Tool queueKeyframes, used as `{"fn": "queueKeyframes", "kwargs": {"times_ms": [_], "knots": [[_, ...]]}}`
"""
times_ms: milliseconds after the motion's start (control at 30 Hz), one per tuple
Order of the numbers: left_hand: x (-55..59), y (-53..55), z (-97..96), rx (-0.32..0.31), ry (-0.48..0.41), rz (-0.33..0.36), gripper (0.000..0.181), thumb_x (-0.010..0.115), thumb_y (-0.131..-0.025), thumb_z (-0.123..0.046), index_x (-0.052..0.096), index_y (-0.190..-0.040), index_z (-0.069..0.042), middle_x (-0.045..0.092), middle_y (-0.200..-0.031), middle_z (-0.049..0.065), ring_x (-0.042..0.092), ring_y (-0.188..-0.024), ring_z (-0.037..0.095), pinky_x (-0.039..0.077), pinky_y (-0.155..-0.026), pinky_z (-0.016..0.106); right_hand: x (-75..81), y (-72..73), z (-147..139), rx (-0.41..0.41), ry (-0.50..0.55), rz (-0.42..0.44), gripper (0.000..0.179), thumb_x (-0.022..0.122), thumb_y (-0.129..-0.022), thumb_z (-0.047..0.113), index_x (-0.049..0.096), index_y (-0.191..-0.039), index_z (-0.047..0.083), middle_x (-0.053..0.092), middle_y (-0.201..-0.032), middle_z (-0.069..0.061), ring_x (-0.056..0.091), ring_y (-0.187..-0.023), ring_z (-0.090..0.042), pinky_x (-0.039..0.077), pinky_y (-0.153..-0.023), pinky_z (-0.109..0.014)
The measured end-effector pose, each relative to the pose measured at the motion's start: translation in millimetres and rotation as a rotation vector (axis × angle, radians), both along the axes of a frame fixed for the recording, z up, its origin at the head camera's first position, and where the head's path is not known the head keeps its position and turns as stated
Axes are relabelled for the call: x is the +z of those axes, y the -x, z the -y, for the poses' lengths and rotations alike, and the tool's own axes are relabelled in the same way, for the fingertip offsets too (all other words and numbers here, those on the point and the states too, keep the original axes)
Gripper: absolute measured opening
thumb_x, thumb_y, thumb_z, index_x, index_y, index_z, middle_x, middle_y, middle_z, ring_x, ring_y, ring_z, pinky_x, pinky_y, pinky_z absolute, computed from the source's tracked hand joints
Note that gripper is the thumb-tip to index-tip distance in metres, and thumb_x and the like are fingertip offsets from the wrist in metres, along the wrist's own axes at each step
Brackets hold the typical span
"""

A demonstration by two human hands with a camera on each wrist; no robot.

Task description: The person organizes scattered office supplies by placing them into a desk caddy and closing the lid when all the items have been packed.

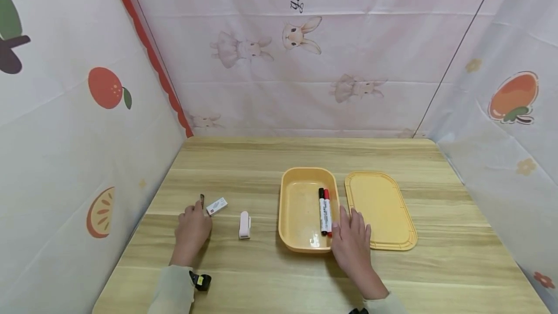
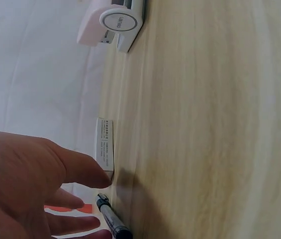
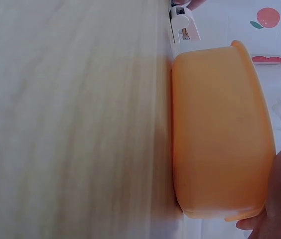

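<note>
My left hand (image 1: 193, 229) is over the table at the left, fingers spread around a dark-capped pen (image 2: 111, 219) that lies on the wood. Its thumb comes close to a small white printed box (image 1: 216, 206). To the right of that hand is a pale pink and white stapler (image 1: 244, 225). My right hand (image 1: 352, 241) rests at the near right corner of a yellow-orange plastic box (image 1: 283, 207), its fingers fairly straight and its thumb by the rim. Inside the box, a black marker (image 1: 323, 212) and a red marker (image 1: 328, 213) lie side by side along the right wall.
A yellow lid (image 1: 381, 210) lies flat on the wooden table (image 1: 244, 275), just right of the box. Printed cloth walls (image 1: 370, 52) enclose the table at the back and both sides.
</note>
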State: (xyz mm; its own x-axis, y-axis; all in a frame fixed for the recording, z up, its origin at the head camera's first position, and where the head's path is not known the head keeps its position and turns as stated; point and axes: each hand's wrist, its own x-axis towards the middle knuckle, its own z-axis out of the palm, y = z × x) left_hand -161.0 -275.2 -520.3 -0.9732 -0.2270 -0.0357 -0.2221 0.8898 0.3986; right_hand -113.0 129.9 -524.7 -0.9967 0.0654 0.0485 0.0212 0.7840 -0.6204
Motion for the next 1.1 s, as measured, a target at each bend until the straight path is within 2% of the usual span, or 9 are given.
{"fn": "queueKeyframes", "kwargs": {"times_ms": [133,433,600,733,933,1100], "knots": [[0.2,0.9,-0.3,-0.007,0.025,0.012,0.059,0.054,-0.094,-0.008,0.039,-0.147,0.012,0.050,-0.132,0.037,0.054,-0.101,0.048,0.051,-0.065,0.058,1.0,-0.8,-0.4,-0.001,0.001,-0.001,0.059,0.038,-0.110,0.030,0.023,-0.162,0.006,0.015,-0.164,-0.029,0.005,-0.153,-0.048,-0.006,-0.119,-0.068],[-0.6,2.9,-1.2,-0.030,0.057,0.019,0.046,0.050,-0.099,-0.003,0.046,-0.141,0.016,0.052,-0.131,0.037,0.056,-0.104,0.048,0.053,-0.071,0.061,0.2,-2.7,0.7,-0.007,0.009,-0.033,0.058,0.040,-0.109,0.030,0.027,-0.160,0.005,0.018,-0.162,-0.030,0.008,-0.152,-0.049,-0.002,-0.118,-0.069],[-0.2,3.2,-0.9,-0.029,0.048,0.031,0.046,0.049,-0.098,-0.002,0.046,-0.140,0.016,0.050,-0.132,0.038,0.056,-0.106,0.050,0.052,-0.075,0.063,1.2,-3.0,1.5,-0.008,0.016,-0.051,0.058,0.040,-0.110,0.030,0.028,-0.160,0.004,0.019,-0.162,-0.031,0.009,-0.151,-0.050,0.000,-0.117,-0.070],[0.8,1.2,-0.7,-0.027,0.050,0.048,0.047,0.049,-0.098,-0.003,0.046,-0.141,0.016,0.049,-0.133,0.038,0.056,-0.104,0.050,0.051,-0.074,0.063,0.7,-3.1,1.7,-0.010,0.016,-0.047,0.058,0.041,-0.109,0.029,0.028,-0.160,0.004,0.020,-0.162,-0.030,0.010,-0.151,-0.050,0.000,-0.117,-0.070],[2.7,-5.6,0.6,-0.043,0.105,0.078,0.052,0.050,-0.096,-0.004,0.043,-0.144,0.014,0.048,-0.133,0.039,0.059,-0.098,0.050,0.053,-0.067,0.061,1.2,-2.3,0.8,0.004,0.019,-0.020,0.058,0.040,-0.110,0.029,0.026,-0.161,0.004,0.018,-0.163,-0.030,0.009,-0.152,-0.049,-0.003,-0.118,-0.070],[5.1,-8.8,-0.1,-0.055,0.107,0.079,0.053,0.050,-0.095,0.000,0.042,-0.145,0.013,0.047,-0.132,0.040,0.061,-0.096,0.051,0.054,-0.065,0.062,1.3,-1.6,-0.2,0.004,0.020,-0.015,0.059,0.038,-0.110,0.031,0.025,-0.162,0.006,0.017,-0.164,-0.029,0.009,-0.152,-0.048,-0.004,-0.118,-0.069]]}}
